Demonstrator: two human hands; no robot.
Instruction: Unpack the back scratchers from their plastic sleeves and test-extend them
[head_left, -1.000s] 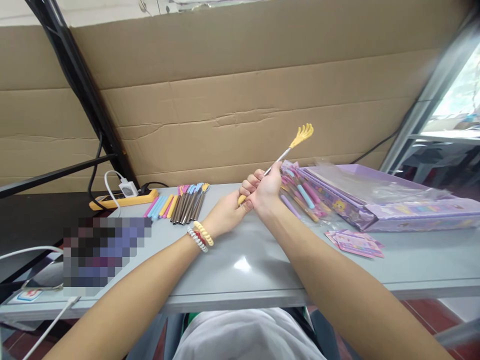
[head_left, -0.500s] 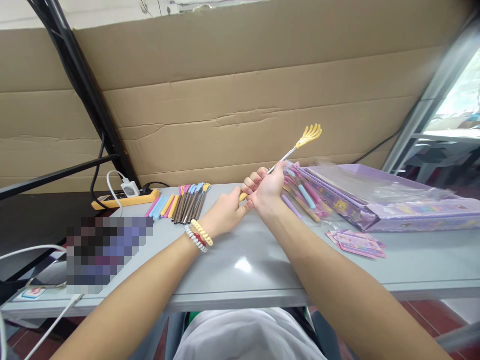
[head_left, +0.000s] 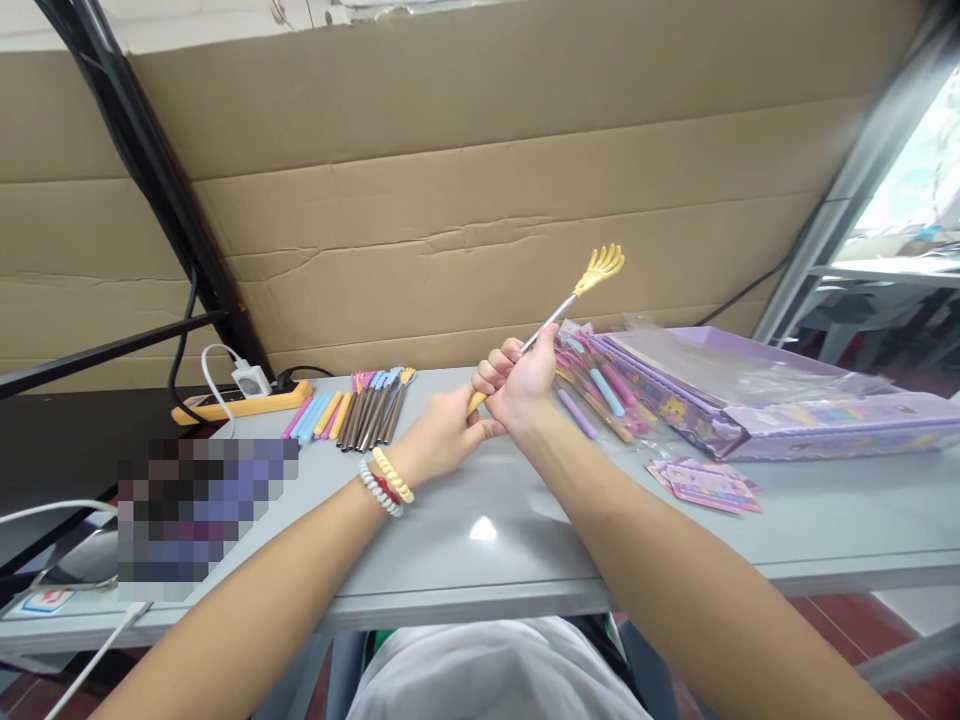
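Observation:
My right hand [head_left: 519, 382] is closed around the handle of a yellow telescopic back scratcher [head_left: 576, 293], whose metal rod slants up to the right and ends in a small yellow claw. My left hand [head_left: 442, 433], with bead bracelets on the wrist, pinches the yellow butt end of the same handle just below the right fist. Both hands hover over the grey table [head_left: 487, 520].
A row of coloured back scratchers [head_left: 352, 410] lies at the table's far left. More lie in clear wrap [head_left: 600, 385] beside a purple box [head_left: 750, 410] on the right. Pink cards [head_left: 709, 487] rest near it. A yellow power strip [head_left: 240, 400] sits at the far left, before a cardboard wall.
The scratcher's claw moved slightly right and up, then back left. Both hands kept their grip on the handle with little other movement.

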